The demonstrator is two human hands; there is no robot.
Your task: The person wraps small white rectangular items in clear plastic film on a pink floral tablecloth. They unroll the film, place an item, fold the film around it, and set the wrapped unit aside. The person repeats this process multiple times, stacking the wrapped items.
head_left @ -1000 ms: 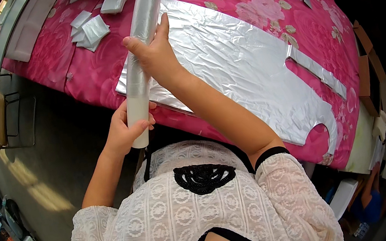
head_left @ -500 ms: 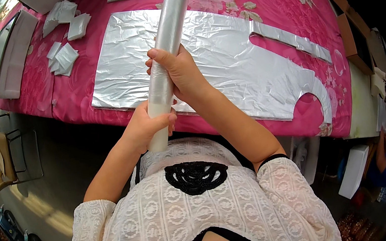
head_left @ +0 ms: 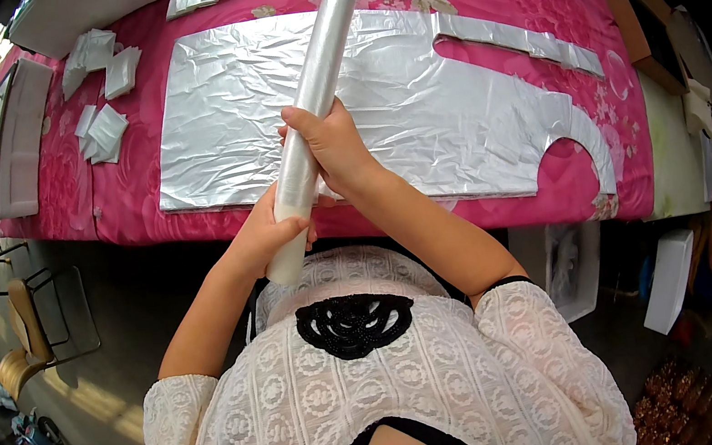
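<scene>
1. You hold the roll [head_left: 321,66] in both hands, slanted above the near edge of the table [head_left: 56,189], its top leaning toward the far edge and to the right
2. Your left hand [head_left: 266,236] grips it close to its lower end, thumb across the front, fingertips showing on the right side
3. Your right hand [head_left: 343,146] is closed around it just above the left, thumb over the front
4. The roll's upper part passes in front of the bag [head_left: 246,101]; you cannot tell whether they touch
5. The bag lies flat along the table's near edge, straps toward the right edge
6. White packets [head_left: 102,133] lie in small piles toward the table's left edge, with more beyond the bag
7. Brown cartons [head_left: 646,36] stand by the table's right edge
</scene>
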